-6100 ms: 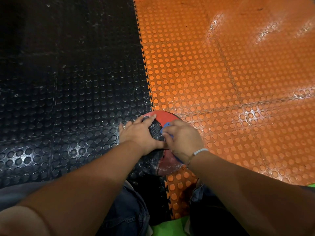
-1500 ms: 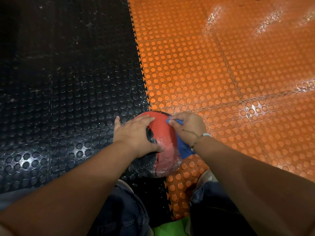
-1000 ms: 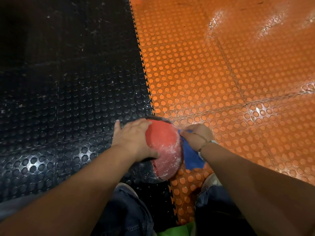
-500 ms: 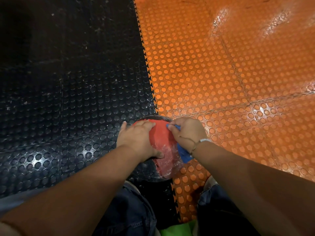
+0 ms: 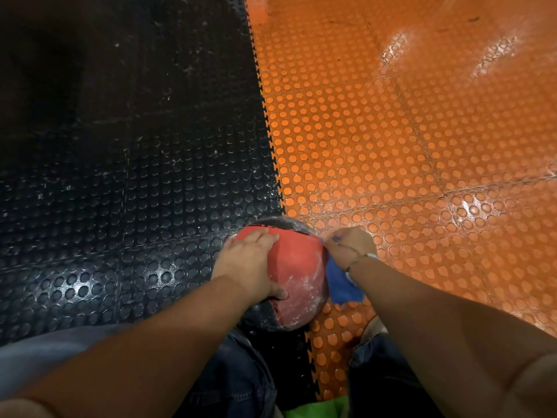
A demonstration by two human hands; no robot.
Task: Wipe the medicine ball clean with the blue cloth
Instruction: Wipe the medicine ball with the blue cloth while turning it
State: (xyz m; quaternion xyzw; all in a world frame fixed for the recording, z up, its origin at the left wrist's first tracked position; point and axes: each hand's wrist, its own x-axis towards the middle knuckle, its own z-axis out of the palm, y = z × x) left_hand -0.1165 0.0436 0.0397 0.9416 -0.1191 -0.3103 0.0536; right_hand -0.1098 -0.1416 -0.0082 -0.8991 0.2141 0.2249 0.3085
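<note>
A red and black medicine ball [image 5: 297, 268] sits on the floor just in front of my knees, on the seam between black and orange mats. White dusty smears cover its lower red panel. My left hand [image 5: 245, 265] lies flat on the ball's left and top side, thumb pressed on the red panel. My right hand [image 5: 349, 247] is at the ball's upper right edge, fingers closed on the blue cloth [image 5: 340, 285], which hangs down along the ball's right side.
Black studded mat [image 5: 135, 176] covers the left half of the floor, glossy orange studded mat [image 5: 407, 146] the right. My knees in dark jeans [image 5: 241, 378] frame the ball at the bottom. A green strip [image 5: 316, 408] shows at the lower edge.
My right hand with the cloth has slid off the top of the red panel to the ball's right edge. The ball has turned slightly, and a black band now shows at its far side.
</note>
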